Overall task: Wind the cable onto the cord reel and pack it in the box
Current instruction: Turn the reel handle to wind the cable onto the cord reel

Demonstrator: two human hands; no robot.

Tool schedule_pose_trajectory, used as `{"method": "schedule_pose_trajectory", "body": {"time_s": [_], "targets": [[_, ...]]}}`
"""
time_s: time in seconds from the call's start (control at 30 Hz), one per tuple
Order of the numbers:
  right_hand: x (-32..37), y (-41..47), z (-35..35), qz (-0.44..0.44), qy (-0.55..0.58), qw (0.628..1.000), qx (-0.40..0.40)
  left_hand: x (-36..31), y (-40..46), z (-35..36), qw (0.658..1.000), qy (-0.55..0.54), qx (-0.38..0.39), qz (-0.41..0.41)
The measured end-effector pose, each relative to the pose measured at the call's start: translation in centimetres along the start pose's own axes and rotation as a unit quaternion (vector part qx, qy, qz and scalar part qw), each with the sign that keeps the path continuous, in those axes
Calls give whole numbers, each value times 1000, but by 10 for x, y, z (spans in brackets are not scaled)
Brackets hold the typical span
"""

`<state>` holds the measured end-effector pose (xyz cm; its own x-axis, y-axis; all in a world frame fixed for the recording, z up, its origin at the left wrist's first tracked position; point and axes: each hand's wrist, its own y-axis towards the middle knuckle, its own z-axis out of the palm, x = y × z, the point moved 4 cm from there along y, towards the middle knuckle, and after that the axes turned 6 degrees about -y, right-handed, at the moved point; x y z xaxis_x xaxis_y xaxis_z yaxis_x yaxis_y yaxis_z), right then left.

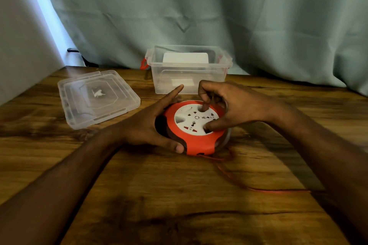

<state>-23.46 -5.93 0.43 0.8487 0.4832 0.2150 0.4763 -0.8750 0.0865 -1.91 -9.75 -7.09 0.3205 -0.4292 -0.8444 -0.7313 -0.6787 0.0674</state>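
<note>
Behind hands on reel (pixel 196 127), box (pixel 189 69) stands lidless.

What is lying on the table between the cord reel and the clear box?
Nothing: in the head view, only bare wooden table separates the cord reel from the clear box.

Under my hands the cord reel (pixel 196 141) is showing an orange-red rim around a white socket face with red shutters. Its cable (pixel 264 189) is trailing red across the dark-grained brown table (pixel 179 195). The box (pixel 189 77) and lid (pixel 97 97) are appearing clear; the box latch (pixel 143 64) red; the curtain (pixel 219 11) grey-green.
</note>
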Motion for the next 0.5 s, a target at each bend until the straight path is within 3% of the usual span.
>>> {"method": "schedule_pose_trajectory", "body": {"time_s": [0.2,0.5], "targets": [[14,1,9,62,-101,993,-28,1,1,1,1000,-5,-8,6],[21,3,16,88,-95,990,-57,1,1,1,1000,-5,-7,10]]}}
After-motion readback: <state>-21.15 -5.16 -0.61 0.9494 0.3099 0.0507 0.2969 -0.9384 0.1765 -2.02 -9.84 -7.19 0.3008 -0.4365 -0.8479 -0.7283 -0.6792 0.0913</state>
